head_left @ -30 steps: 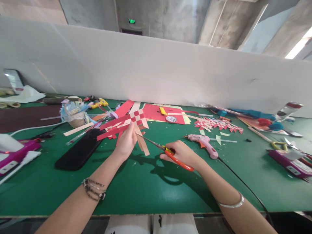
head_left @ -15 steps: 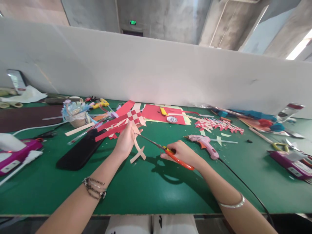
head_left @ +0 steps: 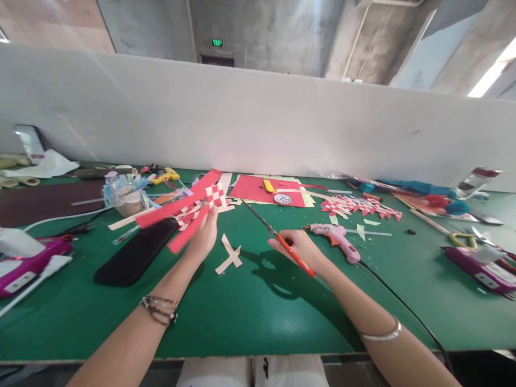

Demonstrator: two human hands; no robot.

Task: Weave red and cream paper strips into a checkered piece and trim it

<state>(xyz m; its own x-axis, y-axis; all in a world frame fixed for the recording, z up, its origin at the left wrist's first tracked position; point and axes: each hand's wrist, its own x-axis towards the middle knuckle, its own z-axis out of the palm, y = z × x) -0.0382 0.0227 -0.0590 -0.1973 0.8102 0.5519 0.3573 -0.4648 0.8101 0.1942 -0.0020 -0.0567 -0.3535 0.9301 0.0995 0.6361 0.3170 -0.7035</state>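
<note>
Above the green counter [head_left: 242, 322], in the head view, the left grip [head_left: 206, 234] is closed around a red-and-pale woven paper piece [head_left: 216, 195], its red strips [head_left: 163, 209] reaching leftward. The right grip [head_left: 296, 247] is wrapped around orange-handled scissors [head_left: 296, 257], the blades [head_left: 258, 217] pointing up-left. Two crossed pale strips [head_left: 230, 255] lie on the counter between both grips.

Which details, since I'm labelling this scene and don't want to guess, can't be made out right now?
All in the head view:
Left hand: some fingers hidden behind the hand itself and the checkered paper.
Scissors: part of the handles covered by the right hand.
Round disc: markings too small to read.
Purple device: cut off by the right edge.
</note>
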